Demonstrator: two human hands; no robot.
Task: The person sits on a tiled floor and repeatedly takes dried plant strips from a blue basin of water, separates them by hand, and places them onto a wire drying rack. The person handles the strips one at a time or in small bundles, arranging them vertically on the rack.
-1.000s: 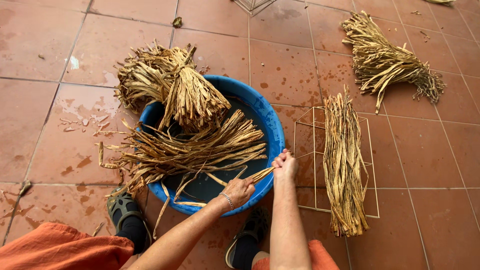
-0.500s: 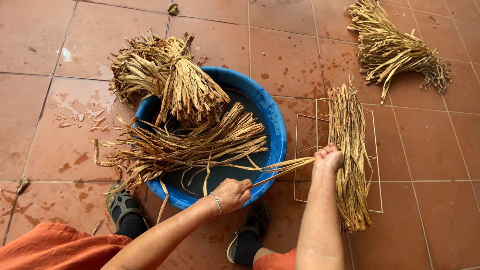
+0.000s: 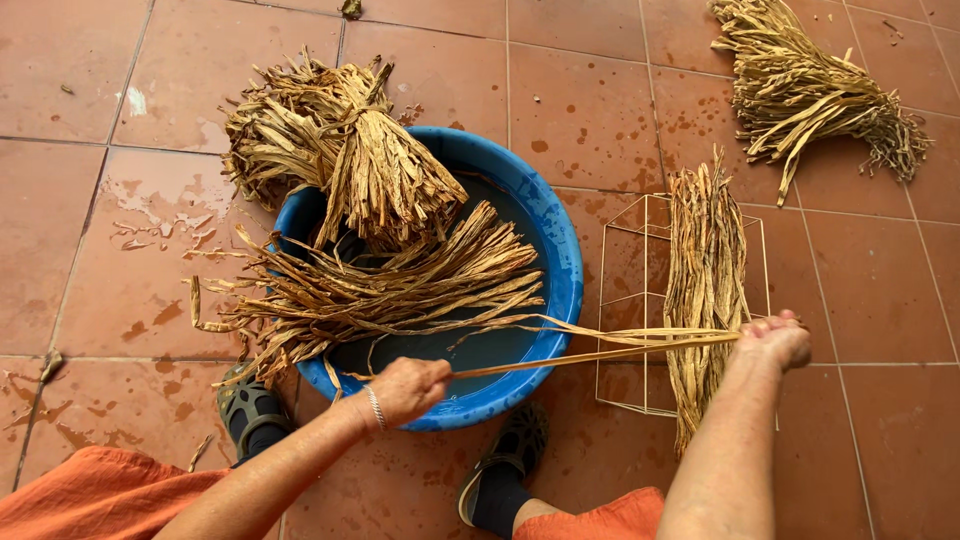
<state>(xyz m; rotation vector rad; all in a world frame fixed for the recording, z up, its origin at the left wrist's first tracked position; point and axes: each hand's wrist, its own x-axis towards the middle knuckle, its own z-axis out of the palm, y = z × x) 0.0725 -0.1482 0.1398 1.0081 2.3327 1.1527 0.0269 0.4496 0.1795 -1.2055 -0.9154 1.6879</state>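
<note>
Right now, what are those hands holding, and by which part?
A long dried leaf strip, stretched between both hands: the left hand pinches one end over the blue basin, the right hand grips the other.

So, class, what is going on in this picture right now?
A person sits on a tiled floor over a blue basin holding bundles of dried leaves. The left hand and the right hand stretch a long leaf strip between them. More strips lie on a wire frame beside the basin.
</note>
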